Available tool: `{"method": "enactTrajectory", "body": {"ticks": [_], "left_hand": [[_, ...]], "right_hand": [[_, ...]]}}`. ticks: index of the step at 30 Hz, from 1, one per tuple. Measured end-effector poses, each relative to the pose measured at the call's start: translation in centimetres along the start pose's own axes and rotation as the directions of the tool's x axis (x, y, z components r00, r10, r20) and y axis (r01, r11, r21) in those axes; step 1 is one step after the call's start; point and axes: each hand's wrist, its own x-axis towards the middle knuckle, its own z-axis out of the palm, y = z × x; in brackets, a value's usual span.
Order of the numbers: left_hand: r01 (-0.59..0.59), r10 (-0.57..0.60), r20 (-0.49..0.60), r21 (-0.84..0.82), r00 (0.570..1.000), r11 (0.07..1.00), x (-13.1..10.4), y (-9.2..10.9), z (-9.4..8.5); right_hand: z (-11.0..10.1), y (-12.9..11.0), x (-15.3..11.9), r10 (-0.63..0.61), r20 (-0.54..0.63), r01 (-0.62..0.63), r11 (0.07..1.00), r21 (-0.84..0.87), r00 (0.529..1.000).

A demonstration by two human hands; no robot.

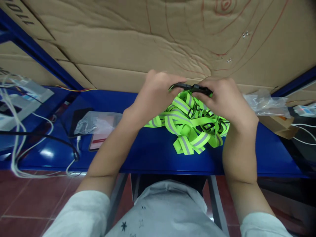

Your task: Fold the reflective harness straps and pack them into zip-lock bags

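A black plastic buckle (pixel 191 87) is held level between my two hands, above a heap of neon-yellow reflective straps (pixel 190 121) with grey stripes. My left hand (pixel 159 93) pinches the buckle's left end between thumb and fingers. On the other side, my right hand (pixel 222 95) grips the right end the same way. The two buckle parts meet or nearly meet in the middle; whether they are clipped together I cannot tell. Below the hands the straps lie tangled on the blue shelf, with some dark pieces among them.
The blue shelf (pixel 158 158) is backed by a cardboard sheet (pixel 111 49). To the left lie a clear plastic bag (pixel 97 122), a phone-like device (pixel 95 142) and white cables (pixel 17 131). A small cardboard box (pixel 280 126) and another clear bag (pixel 268 102) sit at right.
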Motion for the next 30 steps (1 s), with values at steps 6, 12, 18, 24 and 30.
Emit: {"method": "enactTrajectory", "body": {"ticks": [6,12,18,24,30], "left_hand": [[0.025,-0.025,-0.014,0.017,1.0,1.0,0.2,0.0,0.5],[0.105,-0.105,0.072,-0.003,0.992,0.994,0.5,0.2,0.6],[0.102,-0.1,0.032,-0.056,0.994,0.993,0.9,-0.9,1.1],[0.072,-0.071,0.026,-0.052,0.997,0.996,0.7,-0.2,1.0],[0.002,-0.002,0.052,0.01,0.999,1.0,0.4,0.2,1.6]], "right_hand": [[0.7,0.4,0.2,-0.009,-0.017,0.009,0.999,0.031,1.0],[0.5,0.6,0.2,0.012,0.022,-0.012,1.0,0.023,1.0],[0.6,1.0,0.3,0.001,0.048,-0.003,0.999,0.037,0.999],[1.1,0.7,0.5,-0.013,0.069,0.011,0.999,0.033,0.998],[1.7,0.6,0.7,-0.045,0.076,0.041,0.998,0.057,0.996]]}}
